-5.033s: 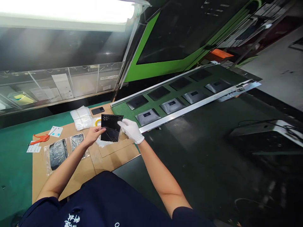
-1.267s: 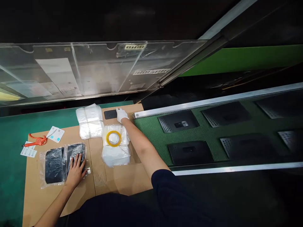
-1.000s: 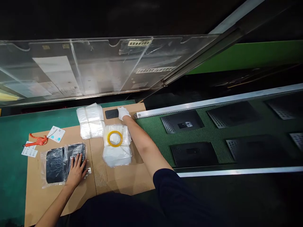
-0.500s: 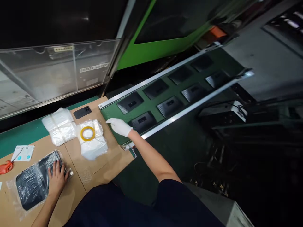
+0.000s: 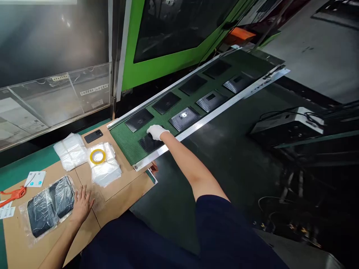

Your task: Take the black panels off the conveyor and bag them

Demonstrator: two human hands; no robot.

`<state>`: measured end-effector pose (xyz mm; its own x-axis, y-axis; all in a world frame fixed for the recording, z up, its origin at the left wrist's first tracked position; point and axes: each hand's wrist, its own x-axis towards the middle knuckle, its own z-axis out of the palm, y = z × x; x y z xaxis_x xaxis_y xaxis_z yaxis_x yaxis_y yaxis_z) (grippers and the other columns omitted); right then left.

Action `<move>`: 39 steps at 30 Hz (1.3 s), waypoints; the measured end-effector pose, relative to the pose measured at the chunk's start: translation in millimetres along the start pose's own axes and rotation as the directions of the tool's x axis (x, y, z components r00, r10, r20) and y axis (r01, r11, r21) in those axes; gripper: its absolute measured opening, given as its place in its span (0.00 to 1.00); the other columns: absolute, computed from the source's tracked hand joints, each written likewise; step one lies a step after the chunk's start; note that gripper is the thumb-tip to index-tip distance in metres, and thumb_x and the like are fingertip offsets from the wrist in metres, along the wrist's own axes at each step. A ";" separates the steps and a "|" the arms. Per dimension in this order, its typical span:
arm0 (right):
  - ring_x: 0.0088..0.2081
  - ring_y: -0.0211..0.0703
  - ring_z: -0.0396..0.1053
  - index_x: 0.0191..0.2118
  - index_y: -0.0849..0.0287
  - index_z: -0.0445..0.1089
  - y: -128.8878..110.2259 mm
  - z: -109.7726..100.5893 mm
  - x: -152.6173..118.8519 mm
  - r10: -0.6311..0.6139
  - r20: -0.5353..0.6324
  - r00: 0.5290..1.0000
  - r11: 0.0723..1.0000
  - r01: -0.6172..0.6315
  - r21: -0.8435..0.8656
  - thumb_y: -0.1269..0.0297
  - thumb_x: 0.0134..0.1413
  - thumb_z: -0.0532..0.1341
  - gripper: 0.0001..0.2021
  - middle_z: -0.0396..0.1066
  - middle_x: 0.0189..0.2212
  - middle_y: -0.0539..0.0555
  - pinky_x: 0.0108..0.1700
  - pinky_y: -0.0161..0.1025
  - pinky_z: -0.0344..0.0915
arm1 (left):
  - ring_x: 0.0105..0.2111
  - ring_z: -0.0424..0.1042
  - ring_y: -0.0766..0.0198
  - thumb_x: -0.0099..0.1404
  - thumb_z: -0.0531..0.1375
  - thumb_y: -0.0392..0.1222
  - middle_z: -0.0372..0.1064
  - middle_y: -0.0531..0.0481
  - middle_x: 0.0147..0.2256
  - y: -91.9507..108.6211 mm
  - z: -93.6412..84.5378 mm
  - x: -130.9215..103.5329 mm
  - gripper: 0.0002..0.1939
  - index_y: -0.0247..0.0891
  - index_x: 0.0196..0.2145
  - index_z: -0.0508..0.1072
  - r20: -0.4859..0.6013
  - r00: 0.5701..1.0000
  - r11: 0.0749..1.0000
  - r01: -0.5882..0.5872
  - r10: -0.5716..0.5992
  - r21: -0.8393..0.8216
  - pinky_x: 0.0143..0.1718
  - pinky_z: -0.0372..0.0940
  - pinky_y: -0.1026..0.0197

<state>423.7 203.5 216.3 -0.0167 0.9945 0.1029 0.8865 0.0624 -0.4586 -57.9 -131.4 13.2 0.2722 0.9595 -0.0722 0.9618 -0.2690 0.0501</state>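
My right hand (image 5: 158, 132), in a white glove, is over the nearest black plastic panel (image 5: 150, 144) on the green conveyor belt (image 5: 123, 144). Its fingers curl down and close on the panel, though the fingertips are partly hidden. My bare left hand (image 5: 82, 205) lies flat with fingers spread on the cardboard (image 5: 117, 201). Just left of its fingertips is a clear plastic bag with black panels (image 5: 50, 205) inside. Several more black panels, some with perforated ends, such as this one (image 5: 184, 118), lie in two rows along the belt.
A roll of yellow tape (image 5: 98, 157) rests on a stack of clear bags (image 5: 108, 173), beside another bag stack (image 5: 70, 151). A black phone (image 5: 93, 136) lies behind them. Orange-handled snips (image 5: 17, 193) and labels (image 5: 36, 179) are at the left. Metal rails (image 5: 207, 116) edge the belt.
My right hand has moved from the belt's near end onto the nearest panel and closed on it. My left hand has slid off the bagged panels onto the cardboard. The view has shifted.
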 end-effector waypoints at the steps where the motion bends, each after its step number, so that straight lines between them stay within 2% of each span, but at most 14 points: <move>1: 0.30 0.36 0.71 0.28 0.64 0.77 -1.8 -4.3 5.5 -0.002 0.061 0.998 1.000 0.002 0.007 0.78 0.50 0.72 0.05 0.75 0.25 0.53 0.45 0.38 0.67 | 0.68 0.60 0.36 0.72 0.56 0.48 0.62 0.28 0.67 0.4 0.6 -3.3 0.22 0.33 0.54 0.78 -0.009 1.000 1.000 -0.003 0.003 0.001 0.68 0.53 0.32; 6: 0.29 0.36 0.72 0.23 0.62 0.75 -29.4 -37.1 10.0 -0.147 0.297 0.943 0.988 0.127 0.088 0.72 0.53 0.71 0.10 0.73 0.24 0.50 0.45 0.38 0.69 | 0.68 0.61 0.37 0.72 0.57 0.47 0.64 0.30 0.65 -4.6 -5.0 -5.8 0.18 0.36 0.53 0.76 0.004 1.000 0.998 -0.029 0.029 -0.059 0.65 0.59 0.34; 9: 0.42 0.43 0.76 0.35 0.57 0.79 -60.3 -51.1 -20.8 -0.297 0.237 0.925 0.942 0.243 0.232 0.66 0.57 0.71 0.02 0.78 0.37 0.54 0.52 0.40 0.69 | 0.63 0.66 0.43 0.71 0.58 0.43 0.68 0.34 0.60 -7.0 -16.7 14.5 0.15 0.39 0.52 0.73 0.053 0.997 0.972 -0.042 0.055 -0.231 0.62 0.65 0.39; 11: 0.43 0.46 0.75 0.43 0.55 0.78 -81.5 -44.9 -57.0 -0.353 0.142 0.925 0.851 0.254 0.459 0.59 0.62 0.67 0.08 0.79 0.40 0.54 0.50 0.41 0.71 | 0.59 0.69 0.47 0.70 0.59 0.39 0.70 0.36 0.56 -9.2 -21.6 36.3 0.16 0.39 0.54 0.71 0.103 0.994 0.944 -0.009 0.045 -0.329 0.61 0.66 0.41; 13: 0.41 0.47 0.75 0.43 0.57 0.77 -98.4 -19.1 -103.1 -0.363 0.173 0.915 0.782 0.198 0.591 0.57 0.63 0.65 0.10 0.79 0.38 0.53 0.47 0.42 0.73 | 0.56 0.71 0.48 0.69 0.59 0.38 0.70 0.38 0.53 -12.4 -22.0 60.7 0.17 0.39 0.55 0.70 0.124 0.992 0.941 0.023 0.020 -0.337 0.59 0.67 0.44; 14: 0.40 0.47 0.75 0.43 0.58 0.77 -103.9 1.5 -128.1 -0.390 0.257 0.884 0.772 0.162 0.615 0.57 0.62 0.65 0.10 0.79 0.38 0.53 0.46 0.43 0.72 | 0.54 0.71 0.49 0.69 0.59 0.37 0.70 0.38 0.52 -13.9 -20.9 72.7 0.17 0.39 0.55 0.70 0.132 0.991 0.941 0.037 0.008 -0.336 0.58 0.68 0.45; 18: 0.51 0.51 0.76 0.53 0.58 0.76 -102.4 111.1 -220.1 -0.432 0.572 0.698 0.822 0.044 0.568 0.66 0.64 0.60 0.15 0.80 0.51 0.58 0.54 0.44 0.70 | 0.51 0.71 0.49 0.71 0.59 0.37 0.70 0.38 0.50 -14.1 -13.4 113.0 0.17 0.37 0.56 0.68 0.162 0.987 0.948 0.045 0.007 -0.316 0.55 0.69 0.46; 21: 0.49 0.52 0.77 0.47 0.59 0.78 -89.5 180.9 -260.8 -0.334 0.766 0.550 0.933 0.077 0.351 0.68 0.65 0.58 0.12 0.81 0.48 0.59 0.51 0.43 0.70 | 0.52 0.70 0.50 0.71 0.60 0.39 0.69 0.40 0.50 -4.9 -7.0 134.5 0.17 0.39 0.56 0.68 0.203 0.976 0.955 -0.012 0.076 -0.298 0.55 0.67 0.48; 23: 0.48 0.53 0.78 0.45 0.59 0.78 -84.1 209.8 -270.8 -0.291 0.793 0.535 0.951 0.068 0.303 0.70 0.63 0.59 0.10 0.81 0.47 0.60 0.49 0.43 0.70 | 0.52 0.69 0.51 0.70 0.61 0.39 0.69 0.41 0.50 3.9 -2.2 145.9 0.17 0.41 0.56 0.69 0.238 0.963 0.957 -0.056 0.127 -0.283 0.55 0.66 0.50; 29: 0.43 0.60 0.77 0.39 0.62 0.78 -87.6 244.7 -255.2 -0.192 0.747 0.637 0.970 0.008 0.243 0.79 0.54 0.62 0.10 0.80 0.40 0.67 0.49 0.49 0.68 | 0.48 0.67 0.52 0.69 0.62 0.35 0.69 0.43 0.47 17.8 7.1 173.6 0.11 0.41 0.49 0.72 0.321 0.923 0.963 -0.142 0.213 -0.228 0.53 0.65 0.51; 32: 0.49 0.63 0.74 0.42 0.64 0.78 -91.3 248.0 -250.3 -0.163 0.682 0.713 0.970 -0.012 0.244 0.78 0.56 0.60 0.11 0.78 0.44 0.70 0.53 0.51 0.66 | 0.45 0.67 0.53 0.73 0.58 0.37 0.70 0.43 0.44 14.6 3.0 183.3 0.04 0.40 0.43 0.74 0.334 0.910 0.959 -0.179 0.246 -0.219 0.51 0.65 0.53; 35: 0.55 0.61 0.70 0.47 0.64 0.76 -90.9 246.8 -253.9 -0.144 0.612 0.778 0.962 -0.034 0.269 0.75 0.62 0.57 0.13 0.76 0.50 0.69 0.58 0.51 0.63 | 0.43 0.68 0.54 0.76 0.54 0.41 0.71 0.43 0.42 7.8 -6.0 187.2 0.10 0.39 0.42 0.75 0.331 0.901 0.949 -0.206 0.278 -0.238 0.49 0.66 0.54; 37: 0.56 0.58 0.70 0.52 0.64 0.74 -88.4 247.2 -256.9 -0.044 0.513 0.857 0.943 -0.134 0.306 0.72 0.64 0.56 0.15 0.74 0.52 0.68 0.61 0.50 0.63 | 0.43 0.68 0.55 0.78 0.52 0.42 0.72 0.44 0.42 2.7 -12.7 186.1 0.13 0.39 0.44 0.76 0.320 0.902 0.942 -0.211 0.291 -0.261 0.50 0.66 0.55; 39: 0.57 0.56 0.69 0.59 0.63 0.70 -85.6 250.4 -255.7 0.151 0.380 0.913 0.874 -0.303 0.380 0.69 0.64 0.58 0.19 0.72 0.55 0.67 0.62 0.48 0.62 | 0.45 0.69 0.55 0.78 0.50 0.41 0.73 0.43 0.43 -1.8 -18.5 183.1 0.15 0.40 0.47 0.77 0.303 0.907 0.937 -0.207 0.292 -0.283 0.52 0.66 0.54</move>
<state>236.3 -35.3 8.1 -0.0573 0.9488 -0.3108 0.6039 -0.2150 -0.7675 -10.3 46.3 18.3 0.5364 0.7666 -0.3531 0.8364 -0.4270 0.3436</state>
